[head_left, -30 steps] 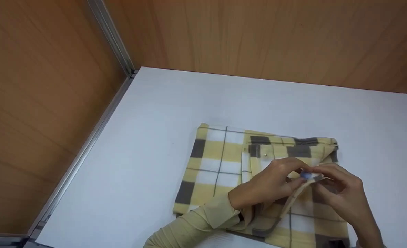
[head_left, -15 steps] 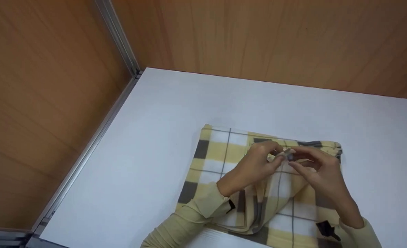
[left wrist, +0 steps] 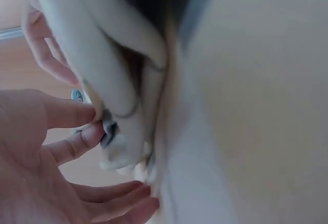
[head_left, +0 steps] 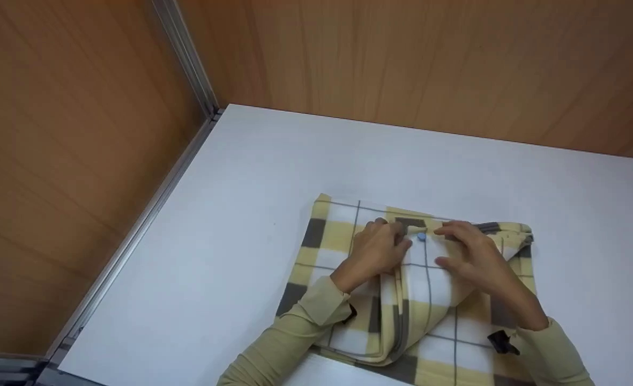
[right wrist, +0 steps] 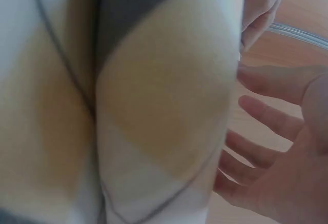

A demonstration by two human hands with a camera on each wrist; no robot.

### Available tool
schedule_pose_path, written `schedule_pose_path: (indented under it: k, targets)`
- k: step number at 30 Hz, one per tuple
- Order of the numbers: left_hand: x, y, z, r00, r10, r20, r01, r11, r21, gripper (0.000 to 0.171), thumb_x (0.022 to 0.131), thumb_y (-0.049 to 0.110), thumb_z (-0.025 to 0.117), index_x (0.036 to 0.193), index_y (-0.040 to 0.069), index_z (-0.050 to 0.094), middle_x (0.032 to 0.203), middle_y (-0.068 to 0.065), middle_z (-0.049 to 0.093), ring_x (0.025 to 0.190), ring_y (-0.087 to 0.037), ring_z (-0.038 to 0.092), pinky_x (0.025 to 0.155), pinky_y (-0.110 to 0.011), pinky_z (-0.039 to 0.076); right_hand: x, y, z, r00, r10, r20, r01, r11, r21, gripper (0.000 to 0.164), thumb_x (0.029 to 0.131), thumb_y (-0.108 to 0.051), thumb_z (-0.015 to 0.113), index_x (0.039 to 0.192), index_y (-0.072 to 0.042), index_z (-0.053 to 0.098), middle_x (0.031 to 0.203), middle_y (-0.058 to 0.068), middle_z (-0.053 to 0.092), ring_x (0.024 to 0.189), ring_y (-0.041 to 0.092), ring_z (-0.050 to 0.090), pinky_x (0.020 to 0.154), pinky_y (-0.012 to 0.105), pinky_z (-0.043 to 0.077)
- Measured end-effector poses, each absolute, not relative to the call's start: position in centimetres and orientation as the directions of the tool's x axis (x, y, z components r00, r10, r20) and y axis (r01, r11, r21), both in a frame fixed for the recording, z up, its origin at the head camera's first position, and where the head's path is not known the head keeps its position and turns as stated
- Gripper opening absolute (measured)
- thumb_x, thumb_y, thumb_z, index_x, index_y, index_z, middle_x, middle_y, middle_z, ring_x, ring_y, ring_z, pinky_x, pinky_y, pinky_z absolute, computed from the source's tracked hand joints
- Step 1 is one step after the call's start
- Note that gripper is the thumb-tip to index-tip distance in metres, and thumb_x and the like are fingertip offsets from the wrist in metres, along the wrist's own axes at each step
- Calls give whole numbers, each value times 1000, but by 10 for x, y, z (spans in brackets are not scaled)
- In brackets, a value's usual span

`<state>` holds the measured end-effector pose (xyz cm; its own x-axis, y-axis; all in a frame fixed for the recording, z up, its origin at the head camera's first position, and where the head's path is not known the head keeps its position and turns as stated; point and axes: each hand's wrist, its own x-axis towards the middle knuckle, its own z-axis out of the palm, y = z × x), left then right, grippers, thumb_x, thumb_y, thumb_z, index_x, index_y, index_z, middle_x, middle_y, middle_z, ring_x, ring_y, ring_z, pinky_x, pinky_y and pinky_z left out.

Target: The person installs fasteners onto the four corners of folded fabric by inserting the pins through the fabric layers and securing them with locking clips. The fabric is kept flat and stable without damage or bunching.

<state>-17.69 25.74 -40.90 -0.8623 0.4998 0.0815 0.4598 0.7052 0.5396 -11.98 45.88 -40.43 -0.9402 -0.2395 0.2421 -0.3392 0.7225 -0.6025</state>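
Note:
A folded checked cloth (head_left: 343, 230) in yellow, white and grey lies on the table. One flap (head_left: 418, 279) of it is turned over on top. Near the flap's upper edge sits a small round blue button (head_left: 422, 236), with its rim also showing as a pale blue disc (left wrist: 77, 95) in the left wrist view. My left hand (head_left: 372, 249) pinches the cloth's edge between thumb and forefinger, just left of the button. To the right of it, my right hand (head_left: 474, 257) is spread, fingers (right wrist: 266, 80) apart and touching or close to the cloth, gripping nothing.
The cloth lies on a white table (head_left: 230, 214) that extends left of it and behind it. Wooden panels (head_left: 402, 64) stand along the back and left, meeting at a metal corner post (head_left: 187, 59). A black strap (head_left: 503, 342) hangs by the right cuff.
Both hands first moved up and left with the flap's edge and button. Now the right hand has let go and drawn back right, leaving the blue button exposed; the left hand has shifted left.

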Motion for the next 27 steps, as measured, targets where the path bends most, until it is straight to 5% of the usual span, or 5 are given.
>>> schedule_pose_path:
  k: [8, 16, 21, 27]
  targets:
    - [-182, 261, -411, -834, 551, 9, 407, 605, 685, 15, 81, 30, 62, 73, 20, 53, 64, 8, 50, 54, -7, 47, 48, -21, 37, -121, 460, -415, -960, -216, 176, -278, 709, -648, 50, 74, -16, 70, 120, -10, 50, 123, 11, 46, 113, 32, 40, 89, 50, 32]
    - [-185, 270, -408, -777, 618, 123, 477, 450, 755, 10, 77, 15, 62, 81, 17, 54, 74, 7, 51, 61, -7, 44, 53, -18, 37, -123, 461, -414, -965, -193, 179, -263, 697, -667, 57, 73, -14, 71, 124, -12, 46, 121, 9, 47, 103, 27, 49, 82, 44, 41]
    - [-176, 277, -400, -726, 632, 272, 550, 295, 782, 10, 76, 9, 59, 81, 15, 53, 80, 6, 50, 60, -5, 41, 54, -15, 36, -114, 465, -401, -946, -202, 255, -321, 704, -633, 66, 69, -8, 74, 128, -14, 44, 120, 3, 48, 102, 21, 49, 82, 33, 41]
    - [-146, 294, -379, -581, 612, 537, 740, 123, 661, 8, 75, 9, 59, 81, 11, 53, 82, 4, 51, 71, -3, 42, 63, -10, 35, -86, 484, -372, -897, -252, 364, -419, 749, -514, 89, 58, 0, 79, 134, -16, 37, 129, 2, 39, 105, 13, 40, 78, 20, 37]
